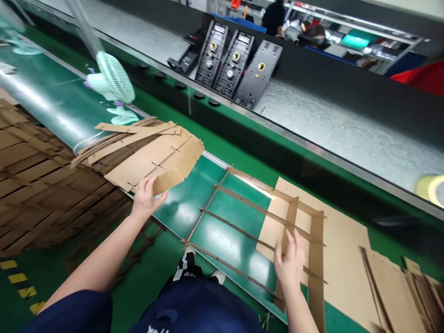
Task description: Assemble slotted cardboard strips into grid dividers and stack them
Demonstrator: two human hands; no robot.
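Observation:
A partly assembled cardboard divider grid [239, 222] lies on the green bench, its slotted strips crossing one another. My right hand [289, 261] is over the grid's right part, thumb and fingers on either side of a cross strip [291, 212]. At the left, a pile of slotted cardboard strips [149, 155] lies fanned out on the bench. My left hand [147, 199] is at the pile's near edge, with the end of a bent cardboard strip [171, 180] between thumb and fingers. The palm side of each hand is partly hidden.
Stacked cardboard grids [45, 185] stand at the left. A mint-green fan [116, 81] is behind the pile. Flat cardboard [343, 259] and more strips [398, 286] lie at the right. Black plastic housings [236, 64] stand on the line beyond, near a tape roll [432, 189]. People work farther back.

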